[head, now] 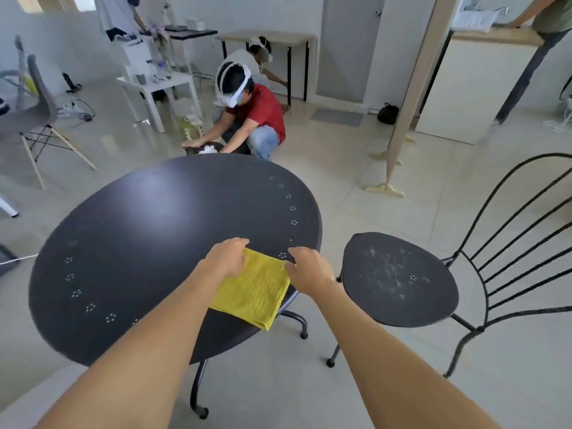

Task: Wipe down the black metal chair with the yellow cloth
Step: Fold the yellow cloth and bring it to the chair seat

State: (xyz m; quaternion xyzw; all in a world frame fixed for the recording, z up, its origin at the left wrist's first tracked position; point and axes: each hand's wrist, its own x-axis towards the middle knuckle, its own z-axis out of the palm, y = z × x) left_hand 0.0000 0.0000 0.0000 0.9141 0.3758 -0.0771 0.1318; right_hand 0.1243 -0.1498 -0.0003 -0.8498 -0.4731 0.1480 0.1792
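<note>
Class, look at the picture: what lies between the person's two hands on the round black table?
In the head view, the folded yellow cloth lies between the left hand and right hand.

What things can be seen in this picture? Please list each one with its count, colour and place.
yellow cloth: one, yellow, folded, on near edge of the round table
round table: one, black, centre
black metal chair: one, black, right of the table, dusty seat
grey chair: one, grey, far left
white side table: one, white, back left
crouching people: two, behind the table
left hand: one, on the cloth's far left corner
right hand: one, at the cloth's right edge
</note>
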